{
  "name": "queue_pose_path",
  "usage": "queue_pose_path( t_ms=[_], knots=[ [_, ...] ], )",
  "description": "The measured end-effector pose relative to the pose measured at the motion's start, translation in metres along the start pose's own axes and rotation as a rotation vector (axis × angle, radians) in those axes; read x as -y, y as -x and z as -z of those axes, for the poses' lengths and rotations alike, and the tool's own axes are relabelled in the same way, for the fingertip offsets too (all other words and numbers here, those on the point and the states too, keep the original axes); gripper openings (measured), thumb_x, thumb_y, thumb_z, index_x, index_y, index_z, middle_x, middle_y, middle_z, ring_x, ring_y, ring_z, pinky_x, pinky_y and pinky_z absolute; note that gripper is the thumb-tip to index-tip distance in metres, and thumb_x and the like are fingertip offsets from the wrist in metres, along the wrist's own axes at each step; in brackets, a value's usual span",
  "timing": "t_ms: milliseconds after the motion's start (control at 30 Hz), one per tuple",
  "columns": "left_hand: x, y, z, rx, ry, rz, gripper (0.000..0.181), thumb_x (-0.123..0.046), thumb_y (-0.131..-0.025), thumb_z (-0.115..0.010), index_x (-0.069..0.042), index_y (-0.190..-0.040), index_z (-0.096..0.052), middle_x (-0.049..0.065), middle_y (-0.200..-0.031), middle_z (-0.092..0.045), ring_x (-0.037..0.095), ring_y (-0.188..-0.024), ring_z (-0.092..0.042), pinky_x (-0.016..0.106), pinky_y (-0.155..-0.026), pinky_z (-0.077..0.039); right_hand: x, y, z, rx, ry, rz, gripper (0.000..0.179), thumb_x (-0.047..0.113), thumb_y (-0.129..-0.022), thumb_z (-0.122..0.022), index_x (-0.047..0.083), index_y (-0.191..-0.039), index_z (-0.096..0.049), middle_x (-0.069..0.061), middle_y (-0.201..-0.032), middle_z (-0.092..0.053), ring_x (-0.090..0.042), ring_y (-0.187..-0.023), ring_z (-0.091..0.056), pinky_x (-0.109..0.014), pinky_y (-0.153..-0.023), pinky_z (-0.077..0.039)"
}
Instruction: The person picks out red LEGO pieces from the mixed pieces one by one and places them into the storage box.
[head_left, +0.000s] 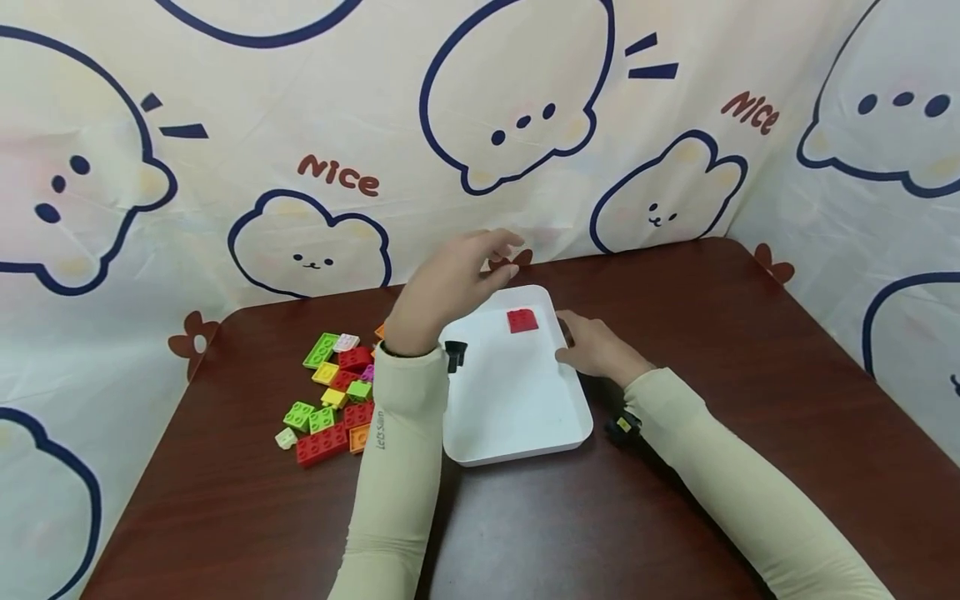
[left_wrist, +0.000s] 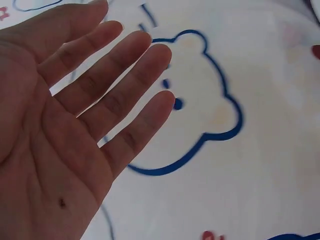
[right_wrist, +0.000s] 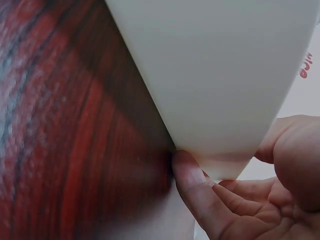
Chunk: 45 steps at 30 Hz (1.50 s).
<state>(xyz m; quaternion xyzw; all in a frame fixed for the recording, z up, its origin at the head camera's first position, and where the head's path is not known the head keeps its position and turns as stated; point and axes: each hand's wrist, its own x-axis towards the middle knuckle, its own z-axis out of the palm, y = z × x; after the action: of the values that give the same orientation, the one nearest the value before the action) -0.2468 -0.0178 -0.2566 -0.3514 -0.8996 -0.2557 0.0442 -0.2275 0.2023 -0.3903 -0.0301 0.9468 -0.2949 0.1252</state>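
A white tray (head_left: 517, 400) lies on the dark table, with one red toy building brick (head_left: 522, 321) inside near its far end. My left hand (head_left: 457, 287) is raised above the tray's far left corner. In the left wrist view its palm (left_wrist: 55, 145) shows, with spread, slightly bent fingers and nothing held. At the tray's right side my right hand (head_left: 600, 346) grips the edge. The right wrist view shows its fingers (right_wrist: 200, 195) against the tray's outer wall (right_wrist: 210, 75), partly hidden behind it.
Left of the tray lies a loose pile of toy building bricks (head_left: 322, 443) in red, green, yellow, orange and other colours, partly covered by my left forearm. A cartoon-printed cloth (head_left: 315, 108) hangs behind the table (head_left: 720, 350).
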Motion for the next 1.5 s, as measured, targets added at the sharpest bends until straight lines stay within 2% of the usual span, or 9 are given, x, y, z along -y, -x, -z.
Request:
queue_pose_path(
  t_ms=[200,367,600,800,1067,1500],
  knots=[
    [-0.011,0.021,0.020,-0.086,-0.061,-0.040,0.041,-0.023,-0.098,-0.070,-0.011,-0.136,-0.063,0.005,-0.136,-0.063,0.021,-0.126,-0.056,0.035,-0.105,-0.047,-0.001,0.001,-0.001,0.010,0.008,-0.010,0.072,0.018,-0.097,-0.067,0.004,-0.157,-0.030,-0.024,-0.136,-0.056,-0.036,-0.112,-0.058,-0.055,-0.098,-0.051],
    [-0.016,0.040,0.032,-0.168,-0.095,-0.074,0.043,-0.025,-0.096,-0.073,-0.011,-0.135,-0.064,0.005,-0.135,-0.063,0.021,-0.129,-0.055,0.037,-0.106,-0.046,-0.004,0.002,0.000,0.006,0.013,-0.005,0.071,0.017,-0.097,-0.065,0.003,-0.157,-0.030,-0.025,-0.136,-0.055,-0.037,-0.113,-0.058,-0.056,-0.099,-0.050],
    [-0.029,0.073,0.052,-0.284,-0.116,-0.053,0.046,-0.026,-0.093,-0.076,-0.013,-0.136,-0.065,0.005,-0.136,-0.062,0.021,-0.129,-0.054,0.039,-0.105,-0.048,-0.004,0.004,-0.001,0.013,0.011,-0.002,0.072,0.017,-0.098,-0.066,0.002,-0.157,-0.028,-0.025,-0.137,-0.054,-0.037,-0.113,-0.057,-0.056,-0.099,-0.050],
    [-0.042,0.100,0.064,-0.422,-0.125,-0.143,0.045,-0.021,-0.089,-0.080,-0.010,-0.131,-0.068,0.006,-0.129,-0.066,0.021,-0.122,-0.058,0.040,-0.101,-0.050,-0.005,0.003,-0.001,0.015,0.010,-0.001,0.071,0.017,-0.098,-0.065,0.002,-0.157,-0.029,-0.026,-0.138,-0.053,-0.038,-0.113,-0.057,-0.057,-0.099,-0.049],
    [-0.050,0.120,0.074,-0.471,-0.166,-0.163,0.046,-0.016,-0.087,-0.082,-0.007,-0.130,-0.068,0.010,-0.123,-0.069,0.024,-0.112,-0.062,0.043,-0.094,-0.054,-0.007,0.000,0.000,0.027,0.015,0.005,0.071,0.018,-0.098,-0.064,0.001,-0.157,-0.029,-0.026,-0.140,-0.052,-0.038,-0.115,-0.056,-0.058,-0.101,-0.048],
    [-0.046,0.148,0.089,-0.525,-0.216,-0.115,0.053,-0.010,-0.082,-0.085,-0.010,-0.133,-0.067,0.009,-0.130,-0.067,0.028,-0.124,-0.059,0.047,-0.102,-0.050,-0.003,-0.003,0.001,0.028,0.015,0.016,0.071,0.018,-0.098,-0.064,0.001,-0.157,-0.028,-0.026,-0.142,-0.051,-0.039,-0.117,-0.055,-0.058,-0.101,-0.047]
  ],
)
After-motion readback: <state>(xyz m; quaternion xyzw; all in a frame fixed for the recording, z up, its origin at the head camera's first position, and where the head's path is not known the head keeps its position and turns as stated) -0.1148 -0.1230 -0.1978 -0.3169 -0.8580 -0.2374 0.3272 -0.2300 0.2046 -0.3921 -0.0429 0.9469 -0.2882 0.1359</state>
